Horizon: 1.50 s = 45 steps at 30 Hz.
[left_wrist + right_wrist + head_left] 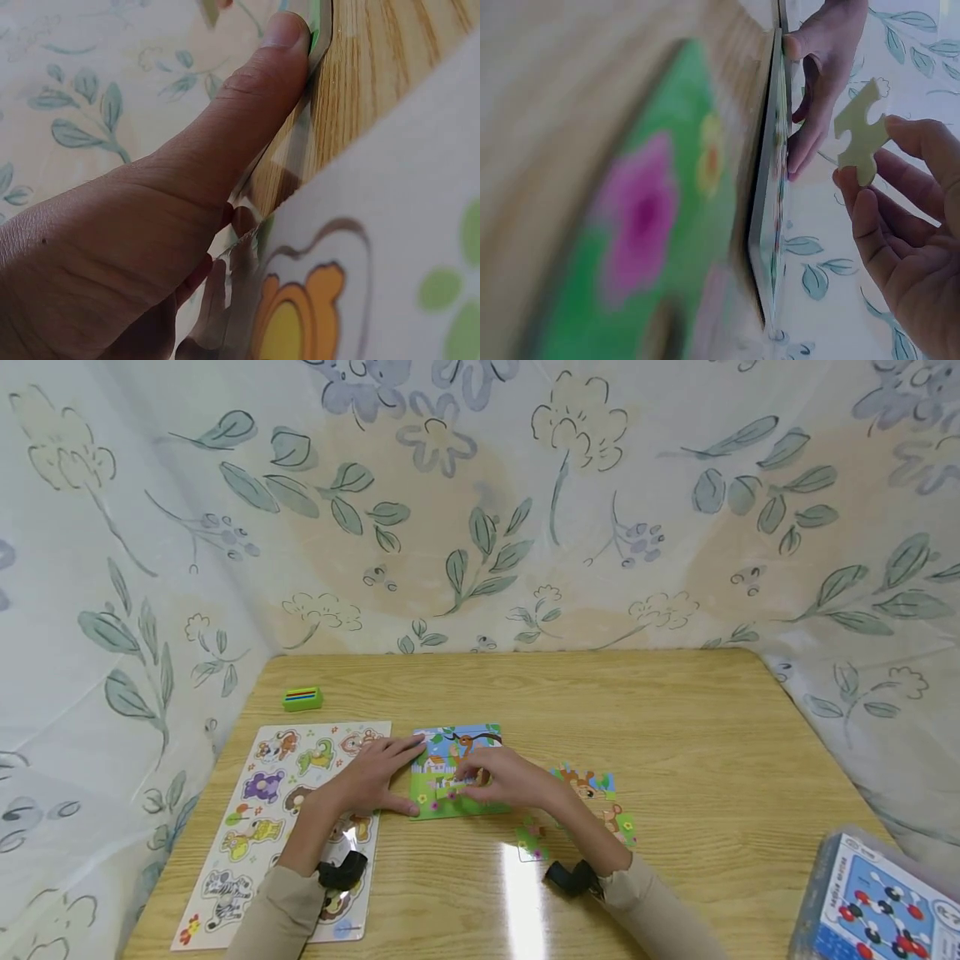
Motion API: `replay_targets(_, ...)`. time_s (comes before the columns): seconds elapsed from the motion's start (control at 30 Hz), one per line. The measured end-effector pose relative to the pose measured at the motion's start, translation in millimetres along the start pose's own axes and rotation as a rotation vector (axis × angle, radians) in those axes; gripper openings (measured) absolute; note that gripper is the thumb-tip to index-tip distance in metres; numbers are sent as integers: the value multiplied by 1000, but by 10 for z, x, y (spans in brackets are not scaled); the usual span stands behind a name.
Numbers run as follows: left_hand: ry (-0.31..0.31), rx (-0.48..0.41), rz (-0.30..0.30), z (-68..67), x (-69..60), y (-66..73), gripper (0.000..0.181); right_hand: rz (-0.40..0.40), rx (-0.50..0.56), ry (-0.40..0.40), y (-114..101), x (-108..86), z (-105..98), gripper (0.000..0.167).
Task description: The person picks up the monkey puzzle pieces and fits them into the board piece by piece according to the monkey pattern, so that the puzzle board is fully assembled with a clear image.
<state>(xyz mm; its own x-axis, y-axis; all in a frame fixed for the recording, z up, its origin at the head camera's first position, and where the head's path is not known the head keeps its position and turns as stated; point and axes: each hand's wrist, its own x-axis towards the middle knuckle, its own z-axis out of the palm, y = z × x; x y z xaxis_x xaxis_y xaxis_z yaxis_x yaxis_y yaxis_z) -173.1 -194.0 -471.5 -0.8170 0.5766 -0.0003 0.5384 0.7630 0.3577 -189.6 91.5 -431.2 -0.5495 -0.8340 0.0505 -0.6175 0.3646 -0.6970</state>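
A jigsaw board (431,808) with a picture of a house, a tree branch and flowers lies mid-table. My left hand (371,779) rests along its left side, fingers extended and thumb at the lower edge; the left wrist view shows that thumb against the board's green edge. Above the board, my right hand (513,778) pinches a jigsaw piece (861,133) between thumb and fingers. Its pale, plain back faces the right wrist camera. Loose jigsaw pieces (531,843) lie right of the board, some partly hidden beneath the right forearm.
A large white animal puzzle board (251,806) lies at the left, under the left forearm. Behind it sits a small green block with coloured stripes (302,698). A boxed molecule set (885,902) stands at the front right corner. Floral fabric (480,527) hangs behind the table.
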Motion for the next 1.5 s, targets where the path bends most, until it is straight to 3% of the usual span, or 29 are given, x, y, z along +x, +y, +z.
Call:
replay_targets(0.23, 6, 9, 3, 10, -4, 2, 101, 68, 44, -28, 37, 333, 105, 24)
replay_targets(0.5, 20, 9, 10, 22, -9, -23, 102, 163, -16, 3, 27, 501, 155, 25)
replay_targets(0.87, 21, 9, 8, 28, -19, 6, 101, 157, -116, 5, 20, 523, 189, 21)
replay_targets(1.5, 12, 20, 8, 27, -20, 14, 99, 83, -173, 1, 70, 502, 194, 19)
